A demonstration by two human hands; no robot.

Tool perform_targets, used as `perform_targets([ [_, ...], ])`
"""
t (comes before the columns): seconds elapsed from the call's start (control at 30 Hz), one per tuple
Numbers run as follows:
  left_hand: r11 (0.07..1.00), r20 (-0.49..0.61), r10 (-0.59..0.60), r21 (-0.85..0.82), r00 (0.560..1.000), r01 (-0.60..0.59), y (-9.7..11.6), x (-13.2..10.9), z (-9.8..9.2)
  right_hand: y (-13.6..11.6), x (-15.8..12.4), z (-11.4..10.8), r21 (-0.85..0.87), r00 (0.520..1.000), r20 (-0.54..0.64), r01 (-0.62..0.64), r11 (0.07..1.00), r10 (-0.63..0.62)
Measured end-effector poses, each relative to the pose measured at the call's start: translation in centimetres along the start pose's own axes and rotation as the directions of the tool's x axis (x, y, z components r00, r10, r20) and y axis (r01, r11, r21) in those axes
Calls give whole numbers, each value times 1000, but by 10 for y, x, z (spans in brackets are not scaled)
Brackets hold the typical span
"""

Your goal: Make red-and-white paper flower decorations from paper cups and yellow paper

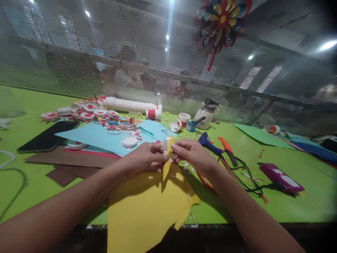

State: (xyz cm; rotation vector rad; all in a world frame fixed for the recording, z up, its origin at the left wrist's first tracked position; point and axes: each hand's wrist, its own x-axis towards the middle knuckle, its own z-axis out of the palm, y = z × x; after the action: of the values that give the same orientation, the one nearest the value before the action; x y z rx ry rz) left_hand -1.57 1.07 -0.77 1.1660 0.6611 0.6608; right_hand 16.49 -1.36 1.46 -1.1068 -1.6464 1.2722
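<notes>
I am pinching a narrow yellow strip (167,167) between both hands, just above the bench (289,207). My left grip (146,158) is clamped on the strip from the left, its fingertips also pressing a small white ring (165,143) that sits against the strip's upper end. My right grip (193,154) is clamped on that same upper end from the right, and the two sets of fingertips are almost touching.

As I judge it, the strip is being pressed onto the ring. So I am aiming for even pressure, the strip's edge square to the ring, and fingers clear of any glue, which I cannot see from here.

The strip is looking thin and floppy: bright yellow card, pointed at the top, its lower end hanging free over the big yellow sheet (142,207) at the bench's near edge. A blue glue gun (207,142) and an orange-handled cutter (226,146) are lying near my right wrist.
</notes>
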Motion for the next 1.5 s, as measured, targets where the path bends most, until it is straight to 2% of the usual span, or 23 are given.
perform_targets([
  [0.13, 1000, 9, 4, -24, 1000, -4, 0, 0, -2, -2, -1, 0, -65, 999, 46, 3, 998, 0],
  [0.33, 997, -6, -8, -74, 1000, 8, 4, -2, 0, -1, -2, 1, -48, 1000, 21, -1, 999, 2],
  [0.53, 999, -90, -18, 41, 996, 22, 2, -2, 3, 1, -1, 3, 14, 1000, -15, 9, 1000, -9],
  [0.9, 995, -48, -12, 97, 999, 16, -1, 0, 0, 5, 0, 4, 54, 1000, -16, -5, 999, 6],
  [1.33, 998, -72, 38, 46, 997, -35, 1, -4, 3, 6, -2, 7, 76, 1000, -16, -7, 997, 8],
  [1.5, 999, -67, 48, 3, 997, -48, 2, -2, 0, 9, 1, 2, 105, 1000, -12, -4, 994, 6],
])
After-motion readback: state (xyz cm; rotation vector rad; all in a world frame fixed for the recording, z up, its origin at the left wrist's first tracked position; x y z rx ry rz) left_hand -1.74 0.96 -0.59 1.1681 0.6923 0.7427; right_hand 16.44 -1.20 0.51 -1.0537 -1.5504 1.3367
